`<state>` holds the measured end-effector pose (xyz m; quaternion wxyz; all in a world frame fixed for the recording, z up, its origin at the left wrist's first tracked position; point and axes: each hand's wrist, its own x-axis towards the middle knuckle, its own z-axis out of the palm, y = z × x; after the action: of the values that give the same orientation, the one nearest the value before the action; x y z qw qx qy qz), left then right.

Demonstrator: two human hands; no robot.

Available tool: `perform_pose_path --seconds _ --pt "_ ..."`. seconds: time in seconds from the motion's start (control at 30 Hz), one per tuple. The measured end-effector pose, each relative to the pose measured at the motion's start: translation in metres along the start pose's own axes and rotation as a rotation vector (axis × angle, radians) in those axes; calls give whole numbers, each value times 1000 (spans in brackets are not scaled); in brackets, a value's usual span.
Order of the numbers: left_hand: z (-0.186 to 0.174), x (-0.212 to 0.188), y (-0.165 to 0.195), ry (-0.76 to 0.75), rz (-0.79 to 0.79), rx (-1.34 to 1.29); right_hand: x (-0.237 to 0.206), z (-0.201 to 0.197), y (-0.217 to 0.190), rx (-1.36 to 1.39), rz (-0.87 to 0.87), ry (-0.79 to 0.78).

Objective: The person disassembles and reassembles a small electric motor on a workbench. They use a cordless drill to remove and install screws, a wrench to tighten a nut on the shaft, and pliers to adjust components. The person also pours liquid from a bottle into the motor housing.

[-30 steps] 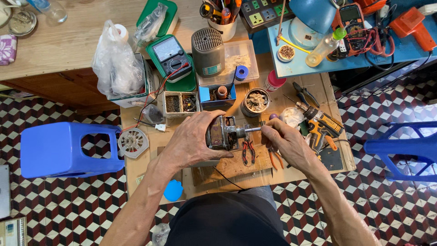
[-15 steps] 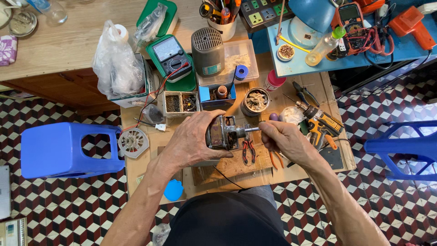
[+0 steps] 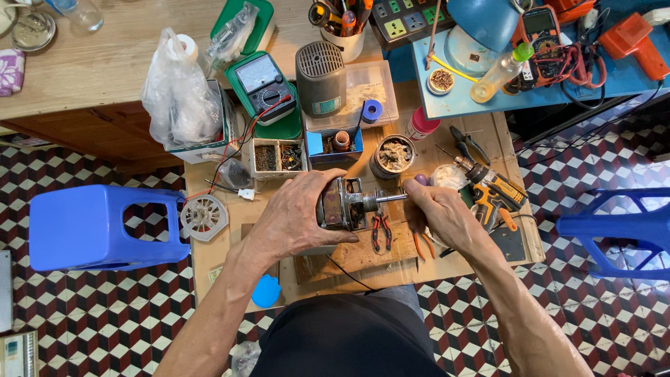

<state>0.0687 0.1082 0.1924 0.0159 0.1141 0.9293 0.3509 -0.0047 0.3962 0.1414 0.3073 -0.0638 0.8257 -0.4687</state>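
Checkered tile floor below, red, white and black; low wooden worktable [image 3: 209,269] across the middle. Nearest, one blue plastic cap [image 3: 266,291] at the table's front edge. Just beyond, left hand [image 3: 296,216], fingers curled and pressed around one small electric motor [image 3: 340,204], held above a wooden board [image 3: 363,253]. Right hand [image 3: 441,215] close beside, fingertips pinched on a purple-handled tool [image 3: 421,179] at the tip of the motor's steel shaft [image 3: 391,199]. Under the shaft, two pliers: one red-handled [image 3: 380,230], one orange-handled [image 3: 421,244]. To the right, one yellow-and-black cordless drill [image 3: 497,190]. To the left, one round slotted metal plate [image 3: 204,216]. Two blue plastic stools, one [image 3: 98,227] left, one [image 3: 621,230] right. Farther back, one round tin of scraps [image 3: 394,155], one small tray of screws [image 3: 279,157], one green analogue meter [image 3: 264,85], one grey ribbed housing [image 3: 321,77], one white plastic bag [image 3: 178,94]. Farthest, one cup of tools [image 3: 345,21], one digital multimeter [image 3: 541,35].
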Motion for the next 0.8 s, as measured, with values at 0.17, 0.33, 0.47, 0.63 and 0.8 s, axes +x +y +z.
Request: perform_pose_path --seconds 0.17,0.33,0.47,0.63,0.8 --pt "-1 0 -1 1 -1 0 -11 -6 -27 -100 -202 -5" --pt "-2 0 -1 -57 -72 -7 -10 -4 -32 52 -50 -62" --pt "-2 0 -1 -30 -31 -5 -3 2 -23 193 60 -18" --pt "0 1 -1 -48 -47 -7 -5 1 -22 124 -168 -52" --pt "-1 0 0 -38 -47 -15 -11 -5 -31 -35 -323 -47"
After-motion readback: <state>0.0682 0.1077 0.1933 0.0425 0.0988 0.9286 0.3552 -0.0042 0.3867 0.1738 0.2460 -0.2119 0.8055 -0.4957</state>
